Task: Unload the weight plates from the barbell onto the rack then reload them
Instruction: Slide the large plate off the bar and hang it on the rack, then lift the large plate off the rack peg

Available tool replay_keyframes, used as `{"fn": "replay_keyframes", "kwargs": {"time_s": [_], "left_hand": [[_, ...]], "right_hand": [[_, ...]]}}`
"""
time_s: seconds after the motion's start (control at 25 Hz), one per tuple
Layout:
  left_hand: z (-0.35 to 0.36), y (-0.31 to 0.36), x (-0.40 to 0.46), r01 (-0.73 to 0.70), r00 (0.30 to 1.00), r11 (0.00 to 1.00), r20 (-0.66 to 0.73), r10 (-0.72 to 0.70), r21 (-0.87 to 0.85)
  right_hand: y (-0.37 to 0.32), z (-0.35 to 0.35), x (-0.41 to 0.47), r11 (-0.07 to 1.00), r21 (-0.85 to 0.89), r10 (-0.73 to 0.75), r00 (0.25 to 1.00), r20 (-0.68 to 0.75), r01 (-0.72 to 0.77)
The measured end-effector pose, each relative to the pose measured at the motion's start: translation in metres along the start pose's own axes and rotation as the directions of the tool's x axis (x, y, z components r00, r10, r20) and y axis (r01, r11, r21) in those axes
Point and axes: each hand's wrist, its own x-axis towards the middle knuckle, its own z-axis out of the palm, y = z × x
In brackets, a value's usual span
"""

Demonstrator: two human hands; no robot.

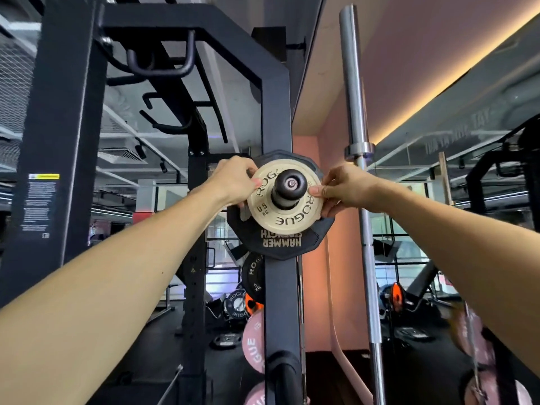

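Observation:
A small cream 0.5 kg Rogue plate (285, 213) sits on a black storage peg (289, 185) of the dark rack upright (280, 287), in front of a larger black Hammer Strength plate (280, 244). My left hand (233, 179) pinches the cream plate's left rim, thumb on its face. My right hand (347, 188) pinches its right rim the same way. A silver barbell (358, 112) stands upright just right of the rack, its sleeve bare.
Below on the same upright hang a black Rogue plate (252, 277) and pink plates (252, 340). More plates lie on the dark floor behind (225, 340). A pink wall (339, 273) is behind the barbell, a mirror (467, 229) to the right.

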Motion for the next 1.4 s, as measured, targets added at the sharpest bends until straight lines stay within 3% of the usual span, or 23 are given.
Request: {"fn": "replay_keyframes", "kwargs": {"time_s": [0.32, 0.56, 0.72, 0.92, 1.08, 1.24, 1.4], "left_hand": [[0.044, -0.03, 0.039, 0.088, 0.994, 0.996, -0.068, -0.087, 0.017], [0.048, -0.034, 0.05, 0.104, 0.991, 0.994, -0.083, -0.101, 0.028], [0.054, -0.033, 0.026, 0.07, 0.991, 0.996, -0.119, -0.064, 0.049], [0.057, -0.058, -0.037, 0.066, 0.989, 0.995, 0.125, -0.076, 0.078], [0.043, -0.076, -0.108, 0.135, 0.929, 0.991, 0.347, -0.128, 0.004], [0.008, -0.089, -0.186, 0.258, 0.867, 0.966, 0.433, -0.247, 0.035], [-0.041, -0.104, -0.245, 0.351, 0.821, 0.934, 0.46, -0.338, 0.06]], "right_hand": [[0.034, 0.015, 0.054, 0.973, -0.214, 0.077, 0.996, -0.053, -0.087], [0.042, 0.01, 0.06, 0.968, -0.237, 0.067, 0.993, -0.093, -0.087], [0.037, 0.035, 0.038, 0.972, -0.204, 0.067, 0.97, -0.235, -0.117], [0.042, 0.048, -0.015, 0.901, -0.412, 0.038, 0.971, -0.235, -0.135], [0.049, 0.063, -0.081, 0.848, -0.479, 0.226, 0.972, -0.06, -0.226], [0.052, 0.09, -0.147, 0.824, -0.505, 0.331, 0.942, 0.06, -0.257], [0.035, 0.131, -0.18, 0.864, -0.453, 0.327, 0.93, 0.169, -0.221]]}}
